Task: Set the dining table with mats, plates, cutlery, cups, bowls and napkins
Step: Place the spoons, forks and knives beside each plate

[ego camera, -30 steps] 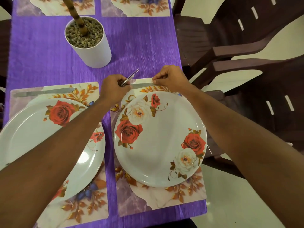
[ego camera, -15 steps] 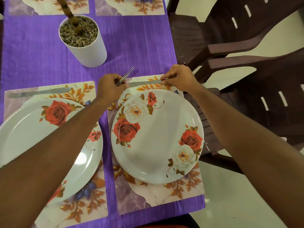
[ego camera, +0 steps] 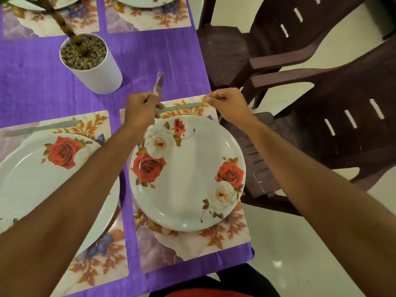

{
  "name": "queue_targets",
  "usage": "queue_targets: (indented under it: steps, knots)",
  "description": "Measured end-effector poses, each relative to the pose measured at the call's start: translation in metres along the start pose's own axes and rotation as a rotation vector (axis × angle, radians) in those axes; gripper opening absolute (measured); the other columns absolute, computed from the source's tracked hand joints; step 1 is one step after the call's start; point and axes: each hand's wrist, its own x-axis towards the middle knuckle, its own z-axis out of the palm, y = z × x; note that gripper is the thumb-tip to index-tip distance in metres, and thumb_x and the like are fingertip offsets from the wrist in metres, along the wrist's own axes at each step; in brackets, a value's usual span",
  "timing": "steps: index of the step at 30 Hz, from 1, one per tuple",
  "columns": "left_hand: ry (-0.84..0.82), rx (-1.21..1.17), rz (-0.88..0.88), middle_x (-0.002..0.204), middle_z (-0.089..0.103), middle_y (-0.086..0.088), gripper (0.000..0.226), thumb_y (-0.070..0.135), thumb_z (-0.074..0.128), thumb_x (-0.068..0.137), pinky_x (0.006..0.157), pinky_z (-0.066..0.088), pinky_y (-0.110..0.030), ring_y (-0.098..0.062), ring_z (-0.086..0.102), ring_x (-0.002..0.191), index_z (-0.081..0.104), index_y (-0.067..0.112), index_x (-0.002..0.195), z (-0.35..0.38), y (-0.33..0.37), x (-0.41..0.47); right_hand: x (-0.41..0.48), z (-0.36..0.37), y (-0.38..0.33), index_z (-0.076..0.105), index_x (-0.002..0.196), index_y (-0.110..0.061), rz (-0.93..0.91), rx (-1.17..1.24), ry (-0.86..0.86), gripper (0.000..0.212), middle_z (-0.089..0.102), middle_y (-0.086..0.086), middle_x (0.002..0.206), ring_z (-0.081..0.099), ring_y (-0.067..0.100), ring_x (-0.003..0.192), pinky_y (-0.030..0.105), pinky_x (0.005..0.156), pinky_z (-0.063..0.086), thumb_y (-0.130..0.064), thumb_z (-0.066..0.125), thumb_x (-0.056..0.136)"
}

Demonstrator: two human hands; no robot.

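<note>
Above centre frame, left grip [ego camera: 141, 108] clutched blurred cutlery [ego camera: 158, 83]; right grip [ego camera: 227, 106] pinched one end of the knife [ego camera: 180, 107] beyond the plate [ego camera: 188, 179].

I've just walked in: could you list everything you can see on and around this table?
purple tablecloth: one, spread under everything.
floral marbled placemats: four, two near, two at the far edge.
white round rose-patterned plates: two whole on near placemats, two cut off at top.
silver table knives: two, one beyond each near plate.
white cylindrical pot of pebbles: one, far left, holding a brown stem.
dark brown plastic chairs: at least two, on the right.
blurred silver cutlery: count unclear, raised beyond the right placemat.
left hand: grips that cutlery.
right hand: pinches the right silver table knife's end.
</note>
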Motion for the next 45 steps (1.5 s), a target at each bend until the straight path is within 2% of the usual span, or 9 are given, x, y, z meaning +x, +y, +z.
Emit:
queue_targets:
  steps: [4,8,11,16,19,22,30,39,45]
  knots:
    - [-0.166,-0.231,-0.01,0.077,0.073,-0.005,0.018,0.018,0.059,0.099,0.052,0.05,-0.022,-0.01,0.065,0.058,0.072,0.011,0.088,0.068,0.046,-0.051,-0.051,-0.038,0.008,0.076,0.106,-0.009,0.031,0.257,0.036,0.024,0.075,-0.003,0.09,0.066,-0.006,0.074,0.011,0.064,0.05,-0.026,0.062,0.099]
    - [-0.323,-0.463,-0.103,0.077,0.074,-0.008,0.012,0.011,0.062,0.096,0.057,0.056,-0.021,-0.013,0.069,0.065,0.072,0.004,0.093,0.165,0.072,-0.111,-0.1,-0.094,0.037,0.078,0.09,-0.018,0.097,0.547,0.085,0.021,0.071,0.004,0.078,0.06,0.008,0.068,0.023,0.058,0.045,-0.032,0.064,0.097]
    - [-0.381,-0.491,-0.132,0.085,0.076,-0.011,0.013,0.014,0.064,0.095,0.064,0.058,-0.026,-0.017,0.074,0.076,0.074,0.006,0.099,0.241,0.078,-0.157,-0.135,-0.154,0.073,0.074,0.095,0.0,0.1,0.786,0.127,0.018,0.068,0.016,0.074,0.063,0.017,0.056,0.026,0.052,0.054,-0.015,0.064,0.098]
    - [-0.434,-0.569,-0.138,0.096,0.075,-0.018,0.021,0.013,0.064,0.095,0.085,0.06,-0.037,-0.025,0.074,0.088,0.072,-0.002,0.108,0.36,0.097,-0.227,-0.174,-0.255,0.149,0.073,0.097,0.002,0.147,0.84,0.223,0.017,0.066,0.013,0.071,0.061,0.017,0.055,0.028,0.053,0.054,-0.012,0.063,0.098]
    - [-0.411,-0.601,-0.157,0.089,0.074,-0.013,0.023,0.013,0.062,0.096,0.077,0.061,-0.032,-0.019,0.072,0.078,0.068,-0.003,0.111,0.414,0.12,-0.261,-0.187,-0.315,0.177,0.072,0.084,-0.014,0.207,0.942,0.379,0.022,0.07,0.007,0.076,0.065,0.017,0.07,0.028,0.064,0.053,-0.017,0.057,0.1]
    - [-0.31,-0.54,-0.196,0.077,0.069,-0.007,0.018,0.012,0.061,0.096,0.054,0.052,-0.018,-0.011,0.064,0.061,0.068,0.002,0.109,0.453,0.144,-0.275,-0.19,-0.379,0.188,0.068,0.098,-0.015,0.287,1.039,0.461,0.014,0.06,-0.003,0.066,0.055,0.008,0.055,0.022,0.052,0.045,-0.019,0.054,0.101]
    - [-0.239,-0.442,-0.107,0.072,0.059,0.001,0.011,0.021,0.059,0.097,0.036,0.025,-0.015,-0.005,0.037,0.048,0.067,0.014,0.101,0.546,0.219,-0.255,-0.165,-0.495,0.209,0.069,0.115,-0.002,0.256,0.631,0.02,0.029,0.052,0.0,0.071,0.036,0.006,0.052,0.018,0.042,0.025,-0.023,0.059,0.1]
    - [-0.186,-0.448,-0.035,0.061,0.046,0.001,0.031,0.03,0.068,0.093,0.044,0.023,-0.022,-0.004,0.031,0.043,0.065,0.004,0.111,0.638,0.273,-0.178,-0.051,-0.592,0.239,0.066,0.107,-0.001,0.273,0.592,-0.393,0.026,0.07,0.015,0.08,0.062,0.011,0.055,0.016,0.049,0.052,-0.02,0.049,0.106]
    - [-0.001,-0.472,-0.104,0.066,0.057,-0.009,0.017,0.023,0.077,0.086,0.036,0.026,-0.017,-0.005,0.035,0.041,0.066,0.012,0.08,0.675,0.308,-0.131,0.02,-0.629,0.242,0.067,0.11,-0.001,0.232,0.447,-0.511,0.029,0.074,0.017,0.088,0.065,0.013,0.057,0.019,0.054,0.056,-0.027,0.054,0.104]
